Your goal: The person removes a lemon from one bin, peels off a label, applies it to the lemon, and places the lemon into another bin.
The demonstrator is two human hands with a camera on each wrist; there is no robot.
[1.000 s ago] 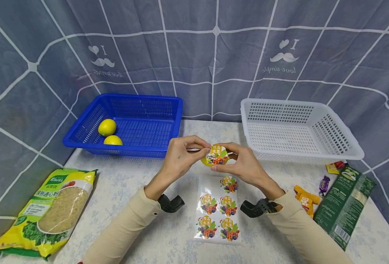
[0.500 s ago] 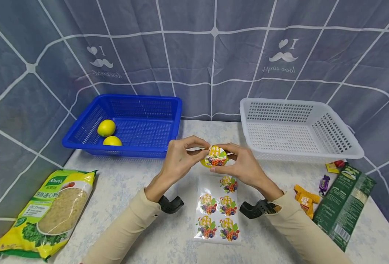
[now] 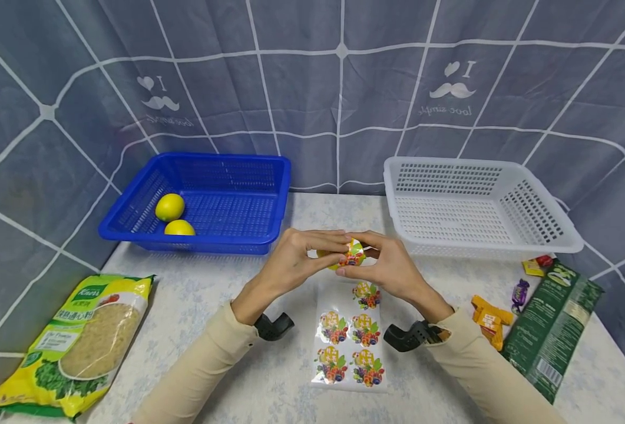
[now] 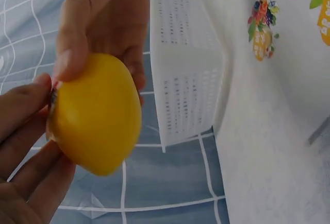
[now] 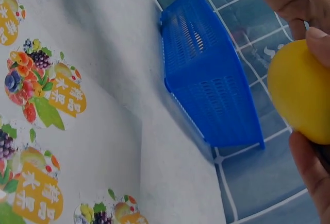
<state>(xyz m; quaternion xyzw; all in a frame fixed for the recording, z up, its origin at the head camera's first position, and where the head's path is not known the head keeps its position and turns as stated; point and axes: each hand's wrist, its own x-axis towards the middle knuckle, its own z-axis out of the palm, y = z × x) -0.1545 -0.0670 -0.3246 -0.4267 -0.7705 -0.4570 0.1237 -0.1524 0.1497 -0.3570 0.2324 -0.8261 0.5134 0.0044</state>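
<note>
A yellow lemon [image 4: 98,116] is held up over the table between both hands. On its near face lies a fruit-print sticker [image 3: 356,254], partly covered by fingers. My right hand [image 3: 385,259] grips the lemon from the right, fingers above and thumb below. From the other side, my left hand [image 3: 293,256] lays extended fingers and thumb over the sticker. In the right wrist view the lemon [image 5: 296,90] shows its smooth, unlabelled side. Under the hands, a white sheet [image 3: 333,293] bearing several matching stickers rests on the table.
A blue basket [image 3: 232,238] with two yellow lemons [image 3: 170,207] stands back left, a white basket [image 3: 482,250] back right. A yellow pasta bag [image 3: 79,341] lies at left. At right are a green packet [image 3: 553,330], an orange packet [image 3: 491,321] and a purple-wrapped sweet [image 3: 520,294].
My left hand has shifted from the sticker's left edge to the right, so its fingers and thumb now cover much of it. The right hand keeps its grip on the lemon.
</note>
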